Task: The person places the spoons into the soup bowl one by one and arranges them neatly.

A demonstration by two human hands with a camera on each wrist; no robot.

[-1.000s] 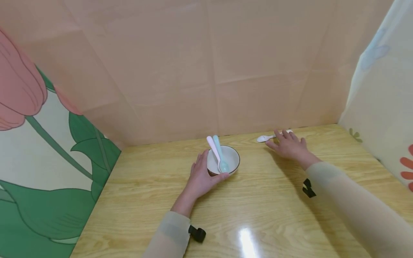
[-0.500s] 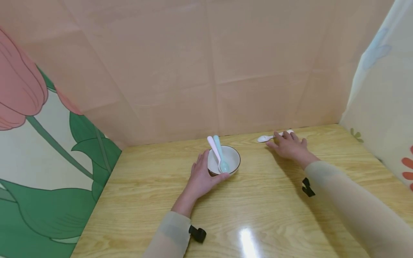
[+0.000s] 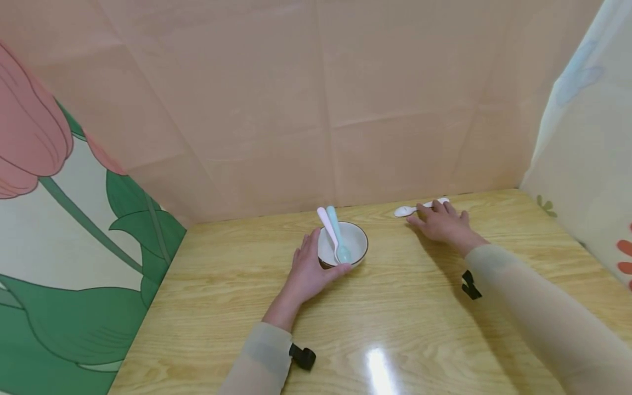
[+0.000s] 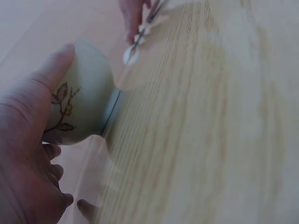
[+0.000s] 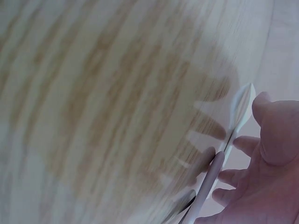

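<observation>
My left hand [image 3: 308, 274] grips a white bowl [image 3: 356, 241] with a dark rim, thumb along its near side and fingers at its left. A branch pattern decorates the bowl's outer wall [image 4: 88, 93] in the left wrist view. Inside lean a pink spoon [image 3: 326, 220] and a mint spoon [image 3: 344, 254], handles rising past the far rim. At the right, my right hand [image 3: 441, 223] is spread over the handle of a white spoon [image 3: 405, 211] lying on the table. The right wrist view has the fingertips beside that spoon's handle [image 5: 208, 182]; whether they touch it is hard to tell.
The wood-grain table [image 3: 237, 274] ends at a peach-coloured backdrop [image 3: 257, 120] just behind the bowl and white spoon. A floral sheet [image 3: 89, 230] borders the left side, and a pale sheet [image 3: 587, 164] the right.
</observation>
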